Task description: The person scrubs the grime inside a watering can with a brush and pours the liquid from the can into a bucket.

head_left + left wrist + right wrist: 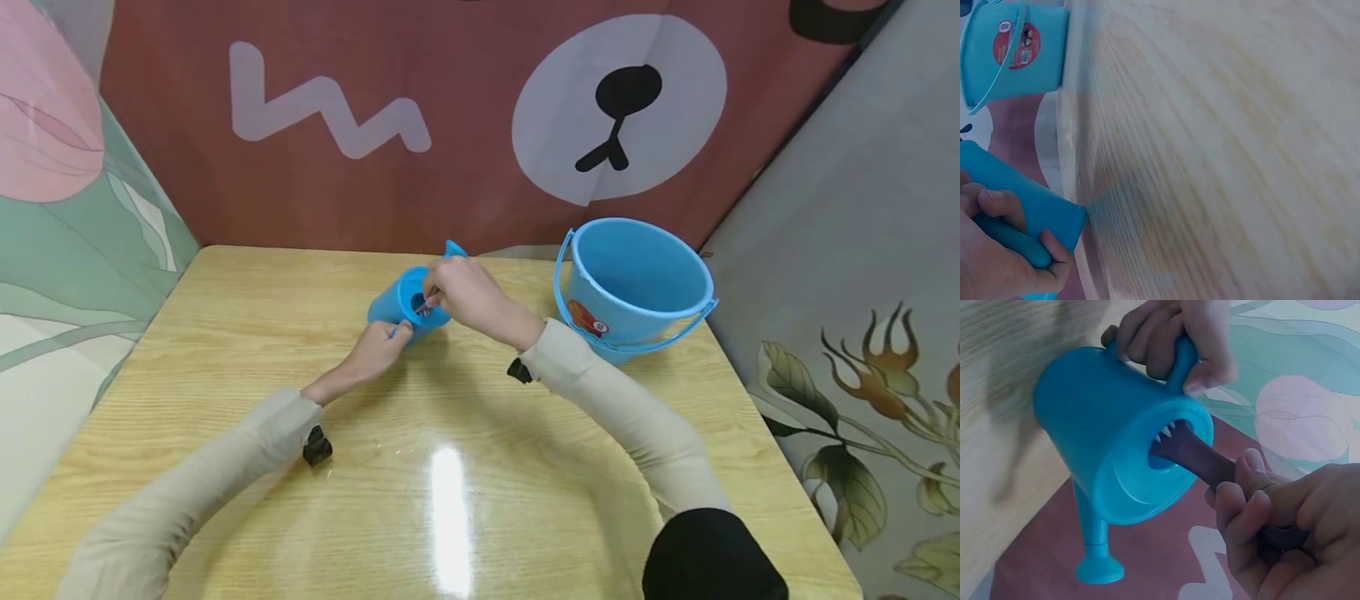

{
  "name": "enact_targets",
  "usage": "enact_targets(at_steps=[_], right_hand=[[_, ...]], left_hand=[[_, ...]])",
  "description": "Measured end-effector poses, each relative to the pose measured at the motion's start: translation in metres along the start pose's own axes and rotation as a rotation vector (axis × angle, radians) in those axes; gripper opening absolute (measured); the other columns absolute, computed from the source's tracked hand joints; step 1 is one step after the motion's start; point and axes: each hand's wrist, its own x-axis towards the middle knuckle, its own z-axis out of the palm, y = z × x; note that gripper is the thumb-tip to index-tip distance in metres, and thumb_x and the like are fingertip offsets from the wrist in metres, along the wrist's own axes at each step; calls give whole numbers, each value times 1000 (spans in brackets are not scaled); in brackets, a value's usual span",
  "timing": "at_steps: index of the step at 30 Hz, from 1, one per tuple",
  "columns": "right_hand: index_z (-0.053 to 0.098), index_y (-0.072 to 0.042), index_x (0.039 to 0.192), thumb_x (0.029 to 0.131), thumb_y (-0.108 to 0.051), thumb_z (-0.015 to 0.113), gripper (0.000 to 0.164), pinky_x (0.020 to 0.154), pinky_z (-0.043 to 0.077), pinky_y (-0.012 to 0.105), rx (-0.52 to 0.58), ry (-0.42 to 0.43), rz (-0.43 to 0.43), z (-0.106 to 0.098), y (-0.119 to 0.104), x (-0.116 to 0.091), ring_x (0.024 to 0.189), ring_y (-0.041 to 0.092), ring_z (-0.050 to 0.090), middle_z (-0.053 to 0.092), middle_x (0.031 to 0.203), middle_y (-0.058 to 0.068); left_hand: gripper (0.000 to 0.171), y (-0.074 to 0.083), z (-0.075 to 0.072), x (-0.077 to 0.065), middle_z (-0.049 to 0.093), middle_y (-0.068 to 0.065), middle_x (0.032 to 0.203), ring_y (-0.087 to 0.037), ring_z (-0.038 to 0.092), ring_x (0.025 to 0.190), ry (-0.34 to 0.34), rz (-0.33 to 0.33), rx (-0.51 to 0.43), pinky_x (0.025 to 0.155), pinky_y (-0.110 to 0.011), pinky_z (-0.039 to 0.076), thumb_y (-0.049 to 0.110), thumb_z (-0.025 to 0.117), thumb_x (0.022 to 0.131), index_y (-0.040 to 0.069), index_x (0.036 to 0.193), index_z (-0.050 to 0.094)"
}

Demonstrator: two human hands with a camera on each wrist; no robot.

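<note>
A blue watering can [397, 302] is tilted, its round opening turned toward me. My left hand [380, 348] grips it by the handle, fingers curled round it in the left wrist view. The spout with its flared rose [1100, 569] points away from that hand. My right hand [468, 293] holds a dark brush-like tool [1200, 456] by its handle. Its head, with short white bristles or teeth, is partly inside the can's opening, so its far end is hidden. Whether the can touches the table cannot be told.
To the right of the can stands a light-blue bucket [637, 271] with a hanging handle and a round red label. Both are at the back of a wooden table [315, 500]. A brown printed cloth [450, 192] hangs behind, and a flowered one [847, 275] on the right.
</note>
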Motion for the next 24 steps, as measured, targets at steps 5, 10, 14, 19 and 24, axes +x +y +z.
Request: enact_targets(at_steps=[5, 10, 14, 19, 24], right_hand=[[73, -5, 75, 92, -3, 68, 18, 64, 47, 24, 3, -47, 3, 6, 1, 2, 65, 15, 52, 60, 73, 6], [74, -5, 76, 92, 4, 63, 21, 61, 43, 25, 27, -27, 14, 3, 1, 3, 64, 16, 53, 62, 74, 6], [66, -7, 65, 90, 9, 59, 31, 56, 30, 25, 62, -16, 9, 1, 1, 2, 56, 12, 39, 50, 62, 2], [50, -13, 56, 91, 6, 61, 41, 57, 21, 26, 50, -14, 4, 12, 4, 1, 54, 9, 18, 32, 53, -1], [62, -8, 61, 92, 4, 61, 33, 57, 22, 26, 36, -26, 7, 10, 2, 2, 53, 9, 21, 37, 53, 0]], left_hand=[[47, -1, -1, -1, 29, 8, 47, -4, 23, 41, -12, -3, -8, 42, -23, 23, 17, 40, 99, 14, 52, 35], [47, 16, -5, -4, 30, 9, 48, -2, 24, 42, -48, -12, -27, 44, -22, 24, 13, 38, 100, 15, 53, 36], [46, 26, -7, -6, 30, 9, 48, -2, 24, 43, -64, -10, -23, 43, -23, 25, 10, 37, 99, 14, 53, 36], [46, 3, -2, 0, 28, 7, 49, -6, 21, 43, -49, -4, 11, 44, -24, 23, 18, 38, 100, 13, 54, 33], [48, 0, -2, 1, 28, 8, 48, -5, 21, 42, -39, -1, 2, 43, -23, 22, 19, 38, 101, 14, 54, 34]])
